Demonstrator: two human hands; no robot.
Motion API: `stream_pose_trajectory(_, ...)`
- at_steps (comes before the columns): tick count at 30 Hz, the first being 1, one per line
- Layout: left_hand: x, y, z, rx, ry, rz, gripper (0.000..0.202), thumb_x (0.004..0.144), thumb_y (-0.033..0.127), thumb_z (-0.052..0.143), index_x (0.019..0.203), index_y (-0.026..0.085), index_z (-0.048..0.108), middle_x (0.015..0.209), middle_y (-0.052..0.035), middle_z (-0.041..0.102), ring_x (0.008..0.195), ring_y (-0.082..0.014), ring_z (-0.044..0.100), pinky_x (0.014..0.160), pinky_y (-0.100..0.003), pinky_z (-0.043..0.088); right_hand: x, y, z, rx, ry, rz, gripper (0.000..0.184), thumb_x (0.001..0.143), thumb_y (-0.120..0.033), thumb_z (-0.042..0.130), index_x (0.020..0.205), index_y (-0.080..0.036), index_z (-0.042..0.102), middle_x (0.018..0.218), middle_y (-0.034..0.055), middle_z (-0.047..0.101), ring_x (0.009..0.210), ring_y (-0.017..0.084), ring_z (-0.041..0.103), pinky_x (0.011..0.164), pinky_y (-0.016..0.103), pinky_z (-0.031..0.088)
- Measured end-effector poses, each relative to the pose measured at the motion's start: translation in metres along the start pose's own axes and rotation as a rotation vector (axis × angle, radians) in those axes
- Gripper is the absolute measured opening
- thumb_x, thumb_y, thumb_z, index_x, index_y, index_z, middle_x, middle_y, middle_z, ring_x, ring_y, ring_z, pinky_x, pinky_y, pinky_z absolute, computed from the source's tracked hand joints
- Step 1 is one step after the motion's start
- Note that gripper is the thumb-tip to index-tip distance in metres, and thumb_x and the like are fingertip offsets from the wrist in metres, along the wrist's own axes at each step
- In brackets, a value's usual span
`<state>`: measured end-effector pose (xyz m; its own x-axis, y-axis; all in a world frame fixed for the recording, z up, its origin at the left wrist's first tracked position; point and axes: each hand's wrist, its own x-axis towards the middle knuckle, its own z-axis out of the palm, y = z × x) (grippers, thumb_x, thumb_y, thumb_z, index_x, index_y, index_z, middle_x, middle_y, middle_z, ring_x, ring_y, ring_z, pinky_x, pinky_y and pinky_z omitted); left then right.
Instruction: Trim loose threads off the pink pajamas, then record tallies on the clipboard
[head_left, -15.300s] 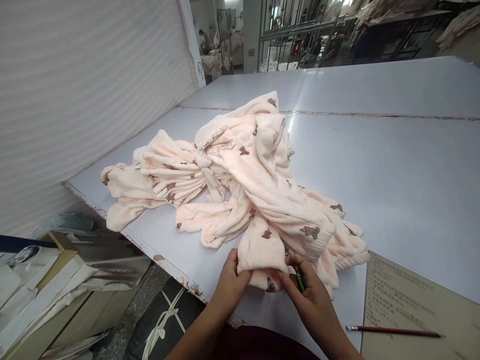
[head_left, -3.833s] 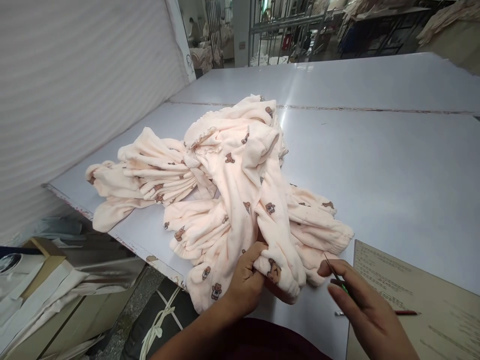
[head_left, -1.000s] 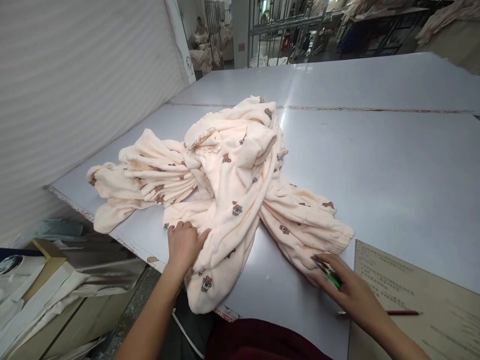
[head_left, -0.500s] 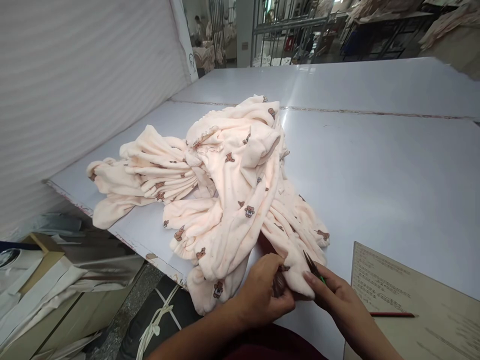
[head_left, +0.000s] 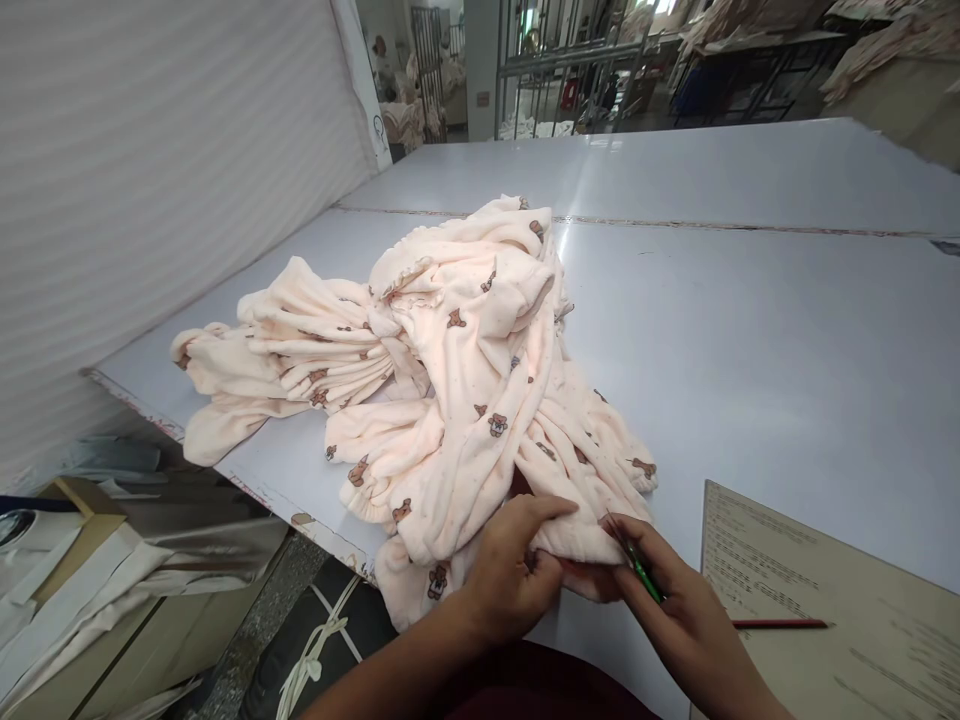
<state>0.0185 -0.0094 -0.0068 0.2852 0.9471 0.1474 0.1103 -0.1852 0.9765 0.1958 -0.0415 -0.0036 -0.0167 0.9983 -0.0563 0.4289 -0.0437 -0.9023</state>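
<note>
A heap of pale pink fleece garments (head_left: 465, 350) printed with brown bears lies on the grey table (head_left: 750, 330). My left hand (head_left: 514, 580) pinches the near edge of one garment at the table's front. My right hand (head_left: 675, 610) holds small green-handled snips (head_left: 636, 568), their tip touching the same fabric edge beside the left hand. Both hands are closed.
A printed paper sheet (head_left: 825, 600) lies at the near right with a red pencil (head_left: 780, 624) on it. A corrugated white wall (head_left: 150, 180) runs along the left. Cardboard boxes and plastic (head_left: 97, 580) sit below the table's left edge. Racks and garment piles stand far behind.
My left hand went from lying flat on the fabric at the left to gripping the near edge; my right hand brought the snips in against that edge. The garment's lower part bunched nearer.
</note>
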Motion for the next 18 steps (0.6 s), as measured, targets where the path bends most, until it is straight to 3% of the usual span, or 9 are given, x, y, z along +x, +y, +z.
stream_pose_trajectory(1, 0.003, -0.001, -0.001, -0.077, -0.021, -0.097, 0.035, 0.063, 0.010, 0.043, 0.092, 0.014, 0.062, 0.085, -0.0051, 0.060, 0.080, -0.0170, 0.054, 0.075, -0.027, 0.042, 0.003, -0.003, 0.001, 0.096, -0.008, 0.056, 0.027, 0.080, -0.041, 0.053, 0.098, -0.021, 0.056, 0.089, 0.0038, 0.064, 0.088, 0.019, 0.061, 0.076, 0.024, 0.049)
stream_pose_trajectory(3, 0.010, -0.005, -0.003, -0.314, -0.077, -0.374, 0.016, 0.059, 0.014, 0.043, 0.061, 0.013, 0.059, 0.058, -0.0010, 0.052, 0.056, -0.0122, 0.045, 0.055, -0.024, 0.037, 0.009, -0.010, 0.002, 0.289, -0.049, 0.195, 0.024, 0.078, -0.045, 0.055, 0.084, -0.022, 0.057, 0.072, -0.0011, 0.058, 0.071, 0.015, 0.057, 0.066, 0.020, 0.048)
stream_pose_trajectory(5, 0.016, -0.009, -0.003, -0.516, -0.111, -0.576, 0.010, 0.053, 0.017, 0.042, 0.048, 0.014, 0.050, 0.046, 0.0016, 0.041, 0.045, -0.0090, 0.033, 0.046, -0.022, 0.027, 0.015, -0.015, 0.002, 0.419, -0.118, 0.311, 0.028, 0.079, -0.050, 0.053, 0.079, -0.022, 0.054, 0.061, -0.0039, 0.049, 0.058, 0.011, 0.049, 0.056, 0.019, 0.045)
stream_pose_trajectory(6, 0.018, -0.010, -0.002, -0.570, -0.117, -0.613, 0.009, 0.050, 0.018, 0.041, 0.047, 0.014, 0.049, 0.044, 0.0019, 0.039, 0.043, -0.0088, 0.032, 0.045, -0.022, 0.026, 0.017, -0.016, 0.001, 0.418, -0.132, 0.328, 0.030, 0.078, -0.051, 0.053, 0.079, -0.021, 0.054, 0.061, -0.0038, 0.049, 0.057, 0.011, 0.048, 0.055, 0.019, 0.044)
stream_pose_trajectory(11, 0.019, -0.011, -0.001, -0.627, -0.056, -0.621, 0.005, 0.047, 0.019, 0.041, 0.047, 0.015, 0.044, 0.045, 0.0025, 0.037, 0.045, -0.0085, 0.031, 0.046, -0.021, 0.024, 0.012, -0.014, -0.012, -0.125, 0.047, 0.176, 0.038, 0.073, -0.053, 0.058, 0.093, -0.021, 0.056, 0.084, 0.0024, 0.063, 0.072, 0.017, 0.059, 0.063, 0.022, 0.047)
stream_pose_trajectory(16, 0.017, -0.003, 0.001, -0.615, -0.039, -0.622, 0.006, 0.051, 0.019, 0.044, 0.048, 0.014, 0.047, 0.045, 0.0029, 0.037, 0.045, -0.0071, 0.029, 0.045, -0.021, 0.023, -0.005, -0.027, -0.019, -0.348, -0.148, -0.062, 0.026, 0.083, -0.048, 0.047, 0.081, -0.023, 0.055, 0.069, -0.0007, 0.062, 0.060, 0.015, 0.060, 0.054, 0.021, 0.047)
stream_pose_trajectory(18, 0.017, 0.003, 0.001, -0.590, -0.057, -0.619, 0.010, 0.055, 0.021, 0.046, 0.050, 0.013, 0.050, 0.046, 0.0026, 0.039, 0.045, -0.0072, 0.031, 0.046, -0.021, 0.025, -0.008, -0.029, -0.015, -0.479, -0.167, -0.112, 0.026, 0.085, -0.048, 0.045, 0.077, -0.024, 0.053, 0.062, -0.0022, 0.059, 0.051, 0.014, 0.058, 0.048, 0.021, 0.045)
